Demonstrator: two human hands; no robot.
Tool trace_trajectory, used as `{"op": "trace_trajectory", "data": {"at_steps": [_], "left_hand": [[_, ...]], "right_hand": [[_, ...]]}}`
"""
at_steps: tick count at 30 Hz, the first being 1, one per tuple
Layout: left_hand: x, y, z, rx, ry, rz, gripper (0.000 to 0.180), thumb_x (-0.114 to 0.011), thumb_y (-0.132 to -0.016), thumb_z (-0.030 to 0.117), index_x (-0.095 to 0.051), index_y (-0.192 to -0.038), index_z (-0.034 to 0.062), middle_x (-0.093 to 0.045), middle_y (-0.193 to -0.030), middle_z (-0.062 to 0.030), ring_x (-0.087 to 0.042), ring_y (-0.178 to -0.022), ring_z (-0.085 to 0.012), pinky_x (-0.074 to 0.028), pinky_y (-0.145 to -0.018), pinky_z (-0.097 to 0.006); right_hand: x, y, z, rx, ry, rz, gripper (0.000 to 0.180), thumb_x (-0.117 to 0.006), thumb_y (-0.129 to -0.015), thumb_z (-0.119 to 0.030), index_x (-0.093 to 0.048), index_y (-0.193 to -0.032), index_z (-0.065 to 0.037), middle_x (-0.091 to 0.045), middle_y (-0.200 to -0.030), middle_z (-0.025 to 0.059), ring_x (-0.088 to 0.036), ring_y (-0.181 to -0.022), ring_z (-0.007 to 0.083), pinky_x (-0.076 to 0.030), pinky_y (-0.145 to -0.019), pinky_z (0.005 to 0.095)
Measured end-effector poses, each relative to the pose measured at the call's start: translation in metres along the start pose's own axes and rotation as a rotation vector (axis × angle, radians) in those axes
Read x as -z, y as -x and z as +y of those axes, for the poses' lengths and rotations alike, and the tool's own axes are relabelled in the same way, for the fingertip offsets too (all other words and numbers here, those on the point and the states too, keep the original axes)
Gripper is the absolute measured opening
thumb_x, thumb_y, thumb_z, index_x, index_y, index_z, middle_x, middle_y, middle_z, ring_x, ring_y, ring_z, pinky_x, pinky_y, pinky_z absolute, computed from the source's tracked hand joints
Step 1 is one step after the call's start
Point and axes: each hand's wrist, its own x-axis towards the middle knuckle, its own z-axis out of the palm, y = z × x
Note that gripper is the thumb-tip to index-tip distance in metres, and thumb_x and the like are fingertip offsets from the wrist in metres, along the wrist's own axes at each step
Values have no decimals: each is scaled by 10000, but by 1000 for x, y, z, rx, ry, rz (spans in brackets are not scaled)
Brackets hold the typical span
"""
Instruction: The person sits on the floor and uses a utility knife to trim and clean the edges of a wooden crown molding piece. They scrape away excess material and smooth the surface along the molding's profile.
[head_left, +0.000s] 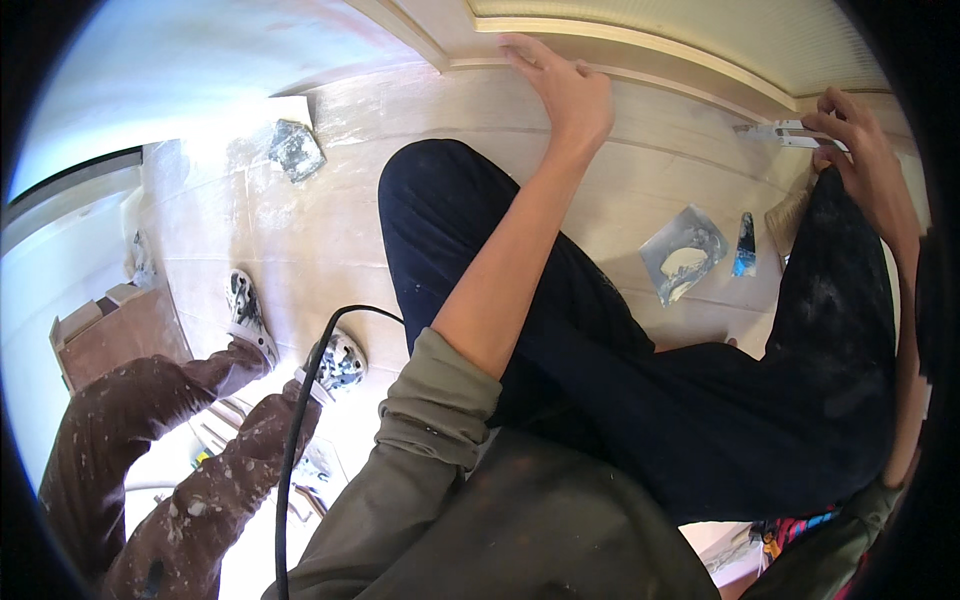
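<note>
Olive shirt (570, 510) foremost; left fingers (527, 57) spread at wooden frame (650, 57); right fingers (830, 124) gripping white tool (774, 131).

Smooth, pale wood-look material is shown on the frame (650, 62), while its panel (720, 28) is finely ribbed, like textured glass. The wood-look floor (345, 230) is filmed with powder. Matt paste (685, 262) is spread on a smooth sheet (663, 243). The navy trousers (440, 200) are made of matt cloth, whitened in patches.
</note>
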Motion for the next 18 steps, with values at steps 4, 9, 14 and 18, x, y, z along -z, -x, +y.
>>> {"op": "trace_trajectory", "data": {"at_steps": [4,9,14,18], "left_hand": [[4,20,1,-52,-21,-237,936,-489,-843,-92,160,-1518,-106,88,-1557,-436,-47,-1473,-565,-104,-1227,-494],[19,13,-11,-68,13,-93,949,-510,-848,-79,158,-1521,-101,85,-1557,-434,-23,-1484,-553,-108,-1225,-507],[21,-5,-11,-61,28,44,947,-531,-849,-76,116,-1541,-85,54,-1550,-439,-72,-1482,-549,-127,-1222,-482],[27,1,-17,-103,-46,60,900,-518,-860,-84,30,-1572,-49,1,-1581,-395,-215,-1453,-492,-286,-1160,-456]], "right_hand": [[-3,10,6,-63,-5,-43,371,-688,-808,40,-677,-1176,-8,-577,-1210,101,-564,-1174,315,-474,-993,432],[-11,7,11,-25,0,3,361,-688,-816,32,-678,-1173,-18,-581,-1224,101,-575,-1174,305,-476,-972,431],[-1,-1,-1,-87,10,-106,335,-673,-831,37,-686,-1160,-27,-598,-1188,86,-605,-1149,284,-498,-946,416],[5,-5,-9,-118,-3,-153,340,-669,-824,47,-687,-1157,-19,-601,-1141,83,-614,-1112,289,-493,-909,430]]}}
